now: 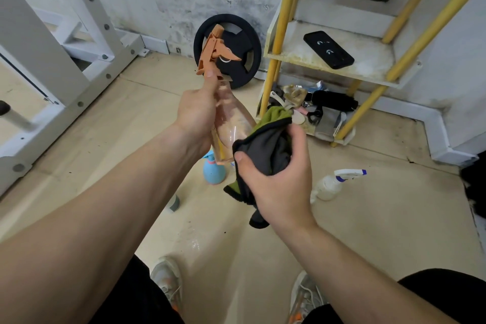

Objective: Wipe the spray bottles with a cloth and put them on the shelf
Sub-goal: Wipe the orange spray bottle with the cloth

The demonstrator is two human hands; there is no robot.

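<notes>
Beige floor (pixel 368 218) underfoot. Nearest, the right hand (pixel 276 179) bunches the cloth (pixel 265 144) in curled fingers against the orange spray bottle (pixel 231 118), low on its body. The left hand (pixel 196 113) grips its neck, nozzle tilted up and away. The yellow shelf (pixel 297 47) stands beyond, on the right hand's side.

The beige floor (pixel 368 218) bears a blue spray bottle (pixel 214 173) and, well apart, a white spray bottle (pixel 330 184). The yellow-poled shelf (pixel 373 62) holds a black phone (pixel 328 49); clutter (pixel 323 108) crowds its bottom tier.
</notes>
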